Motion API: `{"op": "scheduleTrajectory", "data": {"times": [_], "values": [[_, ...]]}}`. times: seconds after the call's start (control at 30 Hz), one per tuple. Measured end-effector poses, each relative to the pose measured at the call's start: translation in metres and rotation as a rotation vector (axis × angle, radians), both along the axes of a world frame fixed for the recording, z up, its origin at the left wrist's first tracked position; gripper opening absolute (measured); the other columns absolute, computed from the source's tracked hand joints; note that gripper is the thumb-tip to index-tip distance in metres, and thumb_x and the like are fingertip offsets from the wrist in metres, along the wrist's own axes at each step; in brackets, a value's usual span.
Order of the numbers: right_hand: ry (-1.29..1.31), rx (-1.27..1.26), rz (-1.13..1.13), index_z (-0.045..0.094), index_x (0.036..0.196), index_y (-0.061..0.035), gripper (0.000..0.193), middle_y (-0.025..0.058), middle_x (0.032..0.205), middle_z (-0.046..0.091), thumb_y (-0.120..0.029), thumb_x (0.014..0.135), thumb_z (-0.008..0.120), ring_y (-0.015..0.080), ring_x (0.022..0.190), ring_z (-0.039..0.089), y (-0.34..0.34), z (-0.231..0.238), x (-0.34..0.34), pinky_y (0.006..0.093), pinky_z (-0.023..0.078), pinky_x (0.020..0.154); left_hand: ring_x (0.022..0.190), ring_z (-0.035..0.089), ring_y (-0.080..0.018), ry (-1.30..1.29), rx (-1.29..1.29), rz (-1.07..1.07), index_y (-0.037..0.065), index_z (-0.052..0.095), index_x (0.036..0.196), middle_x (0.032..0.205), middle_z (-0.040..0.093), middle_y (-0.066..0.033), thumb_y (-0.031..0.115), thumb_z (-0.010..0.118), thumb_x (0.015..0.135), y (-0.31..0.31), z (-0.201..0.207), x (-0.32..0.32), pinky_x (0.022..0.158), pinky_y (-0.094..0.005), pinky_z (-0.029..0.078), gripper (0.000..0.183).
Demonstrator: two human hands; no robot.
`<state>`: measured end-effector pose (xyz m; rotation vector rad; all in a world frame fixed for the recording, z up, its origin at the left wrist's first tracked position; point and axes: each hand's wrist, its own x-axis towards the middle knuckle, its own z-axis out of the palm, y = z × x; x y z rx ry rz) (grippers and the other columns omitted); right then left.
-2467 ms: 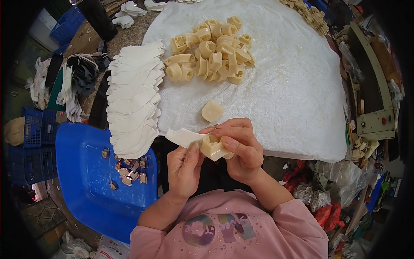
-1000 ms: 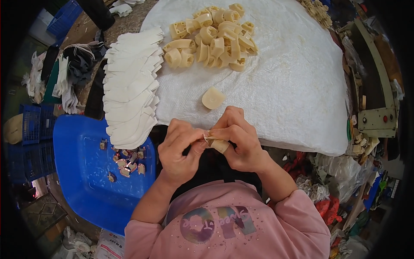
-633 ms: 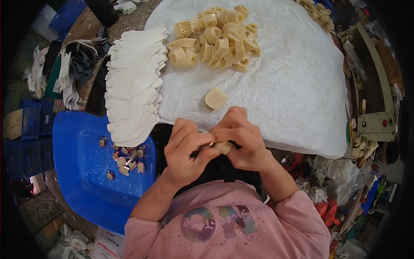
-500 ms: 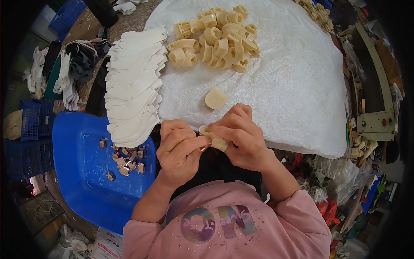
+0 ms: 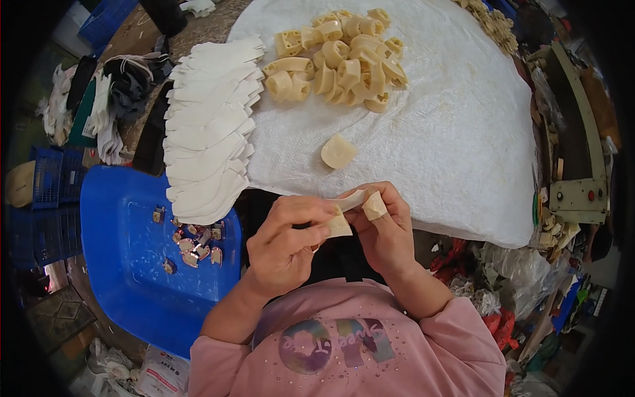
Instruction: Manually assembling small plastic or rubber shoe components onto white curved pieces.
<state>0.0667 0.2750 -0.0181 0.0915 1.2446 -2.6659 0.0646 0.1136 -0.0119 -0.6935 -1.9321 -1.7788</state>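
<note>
In front of my chest, a thin white strip (image 5: 349, 200) stretches between my two hands. My left hand (image 5: 286, 239) is closed, its fingertips pinching the strip's near end together with a small cream piece (image 5: 340, 226). The strip's other end is held by my right hand (image 5: 389, 230), its fingers curled. A cream wrap or scrap (image 5: 375, 206) covers the tip of the right thumb; I cannot tell which. Just beyond the hands, a single cream moulded block (image 5: 338, 152), shaped like a shoe heel, lies on the white sheet (image 5: 456, 152).
A pile of cream moulded blocks (image 5: 350, 59) sits at the far side of the sheet. Overlapping white cut pieces (image 5: 208, 126) line its left edge. Below them stands a blue tub (image 5: 126, 264) holding several small shiny-edged pieces (image 5: 192, 248). A greenish metal frame (image 5: 585, 192) is at right.
My hands have drawn slightly apart, and the white strip now shows stretched between them. The right hand has turned so its thumb points up with the cream covering visible.
</note>
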Motion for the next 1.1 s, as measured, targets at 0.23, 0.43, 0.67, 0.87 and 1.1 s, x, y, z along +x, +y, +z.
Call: {"op": "scheduleTrajectory", "data": {"times": [0.23, 0.43, 0.67, 0.87, 1.1], "values": [[0.01, 0.133, 0.082, 0.054, 0.105, 0.0032, 0.021, 0.0134, 0.105, 0.059, -0.013, 0.096, 0.045, 0.0201, 0.099, 0.059, 0.017, 0.001, 0.009, 0.0328, 0.051, 0.086, 0.073, 0.058, -0.0259, 0.202, -0.337, 0.117, -0.003, 0.058, 0.08, 0.085, 0.057, -0.0129, -0.009, 0.065, 0.063, 0.007, -0.003, -0.001, 0.059, -0.0331, 0.046, 0.019], [0.163, 0.375, 0.081, 0.055, 0.106, 0.0053, 0.023, 0.0156, 0.103, 0.062, -0.01, 0.094, 0.043, 0.021, 0.092, 0.062, 0.015, 0.01, 0.009, 0.0325, 0.051, 0.083, 0.063, 0.051, -0.0226, 0.233, -0.526, 0.137, -0.002, 0.056, 0.076, 0.081, 0.053, -0.0111, -0.005, 0.063, 0.067, 0.017, 0.007, -0.004, 0.052, -0.033, 0.04, 0.012], [0.472, 1.059, 0.148, 0.058, 0.104, 0.0016, 0.022, 0.0152, 0.088, 0.064, -0.012, 0.091, 0.045, 0.0231, 0.08, 0.065, 0.016, 0.021, -0.002, 0.0325, 0.049, 0.068, 0.062, 0.048, -0.0227, 0.269, -0.629, 0.127, -0.001, 0.052, 0.073, 0.083, 0.05, -0.01, -0.006, 0.061, 0.066, 0.015, 0.003, -0.006, 0.053, -0.0343, 0.037, 0.012], [0.07, 0.363, 0.207, 0.053, 0.112, 0.0039, 0.028, 0.0164, 0.095, 0.064, -0.016, 0.095, 0.044, 0.0229, 0.087, 0.064, 0.028, 0.017, -0.018, 0.032, 0.049, 0.074, 0.074, 0.058, -0.024, -0.122, -0.17, 0.081, -0.001, 0.052, 0.079, 0.089, 0.058, -0.0139, -0.015, 0.059, 0.071, 0.004, -0.006, -0.001, 0.061, -0.0315, 0.048, 0.018], [0.044, 0.35, 0.591, 0.051, 0.113, 0.0039, 0.041, 0.0096, 0.093, 0.063, -0.009, 0.079, 0.07, 0.0144, 0.085, 0.06, 0.034, 0.007, -0.04, 0.0286, 0.05, 0.076, 0.077, 0.06, -0.0251, -0.143, -0.002, -0.134, -0.001, 0.049, 0.078, 0.089, 0.06, -0.0156, -0.017, 0.058, 0.07, 0.011, -0.014, 0.003, 0.064, -0.0308, 0.05, 0.02]]}}
